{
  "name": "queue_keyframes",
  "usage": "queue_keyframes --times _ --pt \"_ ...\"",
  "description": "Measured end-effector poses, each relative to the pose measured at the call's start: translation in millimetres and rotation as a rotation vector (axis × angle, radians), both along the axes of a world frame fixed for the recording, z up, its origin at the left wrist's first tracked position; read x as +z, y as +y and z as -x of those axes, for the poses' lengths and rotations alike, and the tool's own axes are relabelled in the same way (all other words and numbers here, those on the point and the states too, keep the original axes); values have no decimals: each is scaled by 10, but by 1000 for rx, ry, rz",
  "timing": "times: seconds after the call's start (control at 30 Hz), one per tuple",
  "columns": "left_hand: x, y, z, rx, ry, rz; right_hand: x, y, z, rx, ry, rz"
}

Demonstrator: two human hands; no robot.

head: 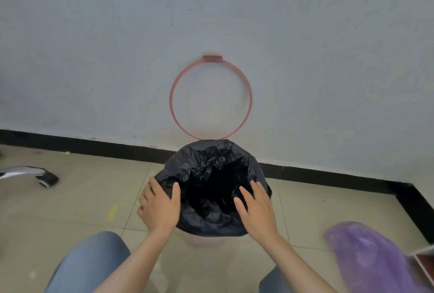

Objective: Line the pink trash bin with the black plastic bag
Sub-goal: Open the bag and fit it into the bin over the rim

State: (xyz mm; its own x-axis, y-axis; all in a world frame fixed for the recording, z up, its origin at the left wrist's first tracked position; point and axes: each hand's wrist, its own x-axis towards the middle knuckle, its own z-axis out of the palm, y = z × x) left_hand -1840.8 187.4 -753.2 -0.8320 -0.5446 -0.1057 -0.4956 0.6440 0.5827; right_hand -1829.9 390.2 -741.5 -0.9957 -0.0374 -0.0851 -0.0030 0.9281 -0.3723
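Note:
A black plastic bag (211,170) is spread over the mouth of the pink trash bin (203,241), folded down over the rim all round; only a pale pink strip of the bin shows below the bag at the front. The bin's pink ring lid (170,100) is flipped up and leans against the wall behind. My left hand (159,205) rests on the bag at the left rim, thumb inside the opening and fingers curled over the outside. My right hand (257,208) lies flat on the bag at the right rim, fingers spread.
The bin stands on beige floor tiles close to a grey wall with a black skirting (94,146). A chair leg with a castor (48,178) is at the left. A purple plastic bag (366,259) lies at the lower right. My knees in jeans (89,267) are in front.

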Motion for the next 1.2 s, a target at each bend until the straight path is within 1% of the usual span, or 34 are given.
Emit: queue_keyframes --times 0.03,0.07,0.13,0.2,0.23,0.3,0.33,0.37,0.4,0.43,0.47,0.5,0.53,0.57,0.6,0.63,0.67,0.7,0.73,0.77,0.8,0.83,0.87,0.9,0.93,0.97,1.0,1.03,1.1,1.13,1.2 --pt "52 -25 101 29 25 3 58 -103 86 -5 -27 100" --pt "98 -51 210 50 33 0 96 -216 195 -11 -92 222" --pt "151 -130 393 75 12 17 99 -506 441 -59 -277 530" --pt "147 -224 488 57 -25 54 13 -830 679 -171 -458 822" --pt "118 -270 511 36 -52 80 -49 -985 777 -229 -522 919" --pt "3 -340 553 -83 -123 149 -184 -1247 920 -315 -608 1047" --pt "-63 -371 582 -166 -149 139 -223 -1345 951 -320 -647 1083" --pt "-129 -406 605 -231 -144 64 -253 -1409 961 -297 -691 1094" --pt "-173 -438 625 -269 -124 -65 -256 -1430 962 -259 -733 1080" --pt "-191 -471 636 -269 -100 -222 -232 -1392 955 -214 -755 1038" --pt "-206 -501 644 -236 -76 -319 -203 -1303 966 -164 -737 962" --pt "-214 -519 653 -184 -62 -325 -170 -1164 985 -99 -675 815" --pt "-209 -522 656 -122 -43 -227 -121 -984 1008 -7 -593 584" --pt "-185 -508 661 -82 -22 -55 -88 -768 1031 124 -508 291" --pt "-162 -460 689 -98 50 126 -70 -546 1030 276 -438 -20" --pt "-106 -383 720 -196 182 285 -65 -349 1011 428 -403 -315" --pt "-24 -268 763 -352 337 454 -62 -197 992 563 -407 -577" --pt "11 -117 810 -583 421 620 -78 -95 975 664 -441 -795" --pt "30 22 864 -867 350 748 -106 -41 963 718 -497 -966" --pt "-2 135 918 -1122 134 847 -119 -17 955 730 -563 -1101" --pt "-58 196 977 -1277 -168 965 -145 -8 969 719 -622 -1204" --pt "-138 209 1052 -1317 -399 1098 -176 -5 999 705 -657 -1276" --pt "-185 192 1106 -1306 -561 1229 -204 -5 1031 691 -677 -1322" --pt "-201 172 1133 -1285 -662 1328 -222 -4 1047 679 -689 -1345" --pt "-208 145 1143 -1279 -695 1363 -228 -11 1053 667 -695 -1345" --pt "-182 114 1152 -1281 -695 1358 -232 -29 1059 657 -691 -1314" --pt "-134 95 1148 -1283 -658 1296 -227 -58 1066 655 -672 -1266" --pt "-75 97 1134 -1274 -593 1193 -207 -89 1069 667 -634 -1217" --pt "-12 58 1080 -1205 -370 974 -135 -154 1058 713 -558 -1111" --pt "9 24 1024 -1125 -223 885 -103 -155 1038 736 -553 -1060" --pt "40 -86 859 -834 -60 668 -18 -76 960 752 -608 -963"
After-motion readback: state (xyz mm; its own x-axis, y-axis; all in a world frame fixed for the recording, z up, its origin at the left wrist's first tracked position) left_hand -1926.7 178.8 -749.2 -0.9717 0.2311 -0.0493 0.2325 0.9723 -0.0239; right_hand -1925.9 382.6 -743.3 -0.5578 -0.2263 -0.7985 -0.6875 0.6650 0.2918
